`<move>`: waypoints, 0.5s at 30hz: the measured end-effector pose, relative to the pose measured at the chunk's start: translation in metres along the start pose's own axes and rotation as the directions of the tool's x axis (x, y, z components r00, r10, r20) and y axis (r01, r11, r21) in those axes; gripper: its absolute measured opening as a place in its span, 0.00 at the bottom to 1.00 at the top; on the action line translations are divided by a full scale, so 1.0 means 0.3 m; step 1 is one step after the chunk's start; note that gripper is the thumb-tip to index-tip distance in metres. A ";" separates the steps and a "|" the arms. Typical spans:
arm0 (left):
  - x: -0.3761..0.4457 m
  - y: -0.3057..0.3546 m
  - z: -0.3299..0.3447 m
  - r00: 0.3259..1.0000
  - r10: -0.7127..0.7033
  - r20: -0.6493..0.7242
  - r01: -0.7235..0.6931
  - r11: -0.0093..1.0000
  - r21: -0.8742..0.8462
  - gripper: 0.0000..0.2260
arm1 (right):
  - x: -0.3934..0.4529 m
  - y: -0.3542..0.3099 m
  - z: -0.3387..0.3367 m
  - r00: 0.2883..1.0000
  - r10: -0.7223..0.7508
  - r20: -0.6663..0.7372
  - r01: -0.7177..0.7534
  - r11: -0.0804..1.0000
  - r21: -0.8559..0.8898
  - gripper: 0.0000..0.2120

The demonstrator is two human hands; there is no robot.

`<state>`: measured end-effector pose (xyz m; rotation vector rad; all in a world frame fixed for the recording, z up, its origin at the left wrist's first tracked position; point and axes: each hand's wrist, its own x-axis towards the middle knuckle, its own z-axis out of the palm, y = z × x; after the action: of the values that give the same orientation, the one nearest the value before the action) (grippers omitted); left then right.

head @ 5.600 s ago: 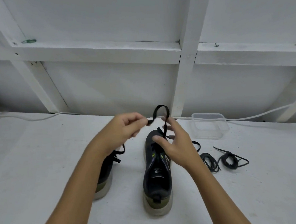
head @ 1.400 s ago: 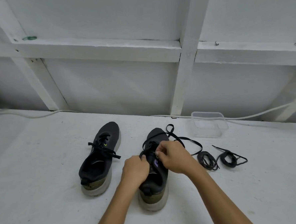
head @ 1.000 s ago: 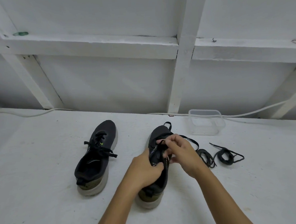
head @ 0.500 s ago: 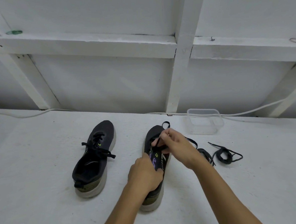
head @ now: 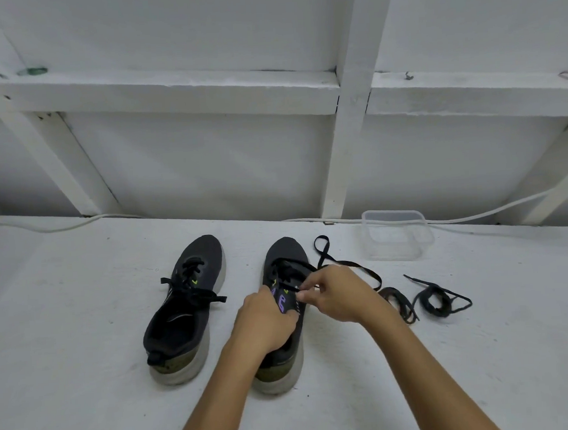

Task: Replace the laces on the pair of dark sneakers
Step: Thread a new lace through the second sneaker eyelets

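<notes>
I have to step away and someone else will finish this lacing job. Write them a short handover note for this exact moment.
Left hand grips the right sneaker at the tongue, steadying it on the white surface.
Right hand pinches the black lace at an eyelet on that sneaker; its loose end trails right.
Left sneaker stands beside it, laced, ends loose.
Two coiled laces lie right of the hands, in front of an empty clear container.
Done: apparently the left sneaker; whether its lace is the new one is unclear.
Left: finish threading the right sneaker and tie both.
</notes>
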<state>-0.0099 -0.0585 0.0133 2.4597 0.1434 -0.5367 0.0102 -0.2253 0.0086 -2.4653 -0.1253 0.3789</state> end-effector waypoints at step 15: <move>0.019 -0.013 -0.002 0.999 0.013 0.040 -0.014 0.999 0.036 0.18 | 0.017 -0.045 0.000 0.975 0.184 -0.128 -0.123 0.917 0.379 0.18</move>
<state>-0.0054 -0.0552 0.0095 2.4817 0.1012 -0.5874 0.0149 -0.2136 0.0157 -2.1242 0.1950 0.2415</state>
